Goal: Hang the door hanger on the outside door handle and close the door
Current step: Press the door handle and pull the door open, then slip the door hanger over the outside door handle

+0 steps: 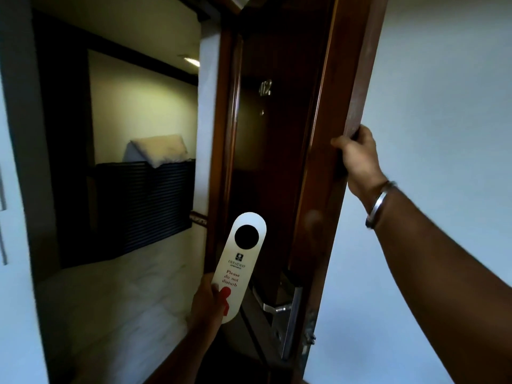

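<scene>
Left hand [208, 303] is gripping the door hanger [238, 266] by its lower end, thumb pressed over the red figure, and the card is being held upright with its round hole at the top. Right hand [357, 159] is wrapped around the edge of the door [313, 151], fingers curled over the far side, and the door is being kept ajar – the room number is showing on the dark outer face, with the corridor beyond.

Down low, the handle [274, 308] is being shown as a metal lever on its plate, just right of the card and a little below its lower end. Nothing is hung yet; the hole is well above the lever.

Trouble could come from a few places. The hole is being carried high, so the card has to be brought down and turned before it can be slipped over the lever – a grip that far from the hole could let the card flex and skid off the lever's tip. Fingers are being left around the door's edge, and they could be pinched at the frame if the door is swung shut too early. A quick slam could also shake a loosely seated card off.
</scene>
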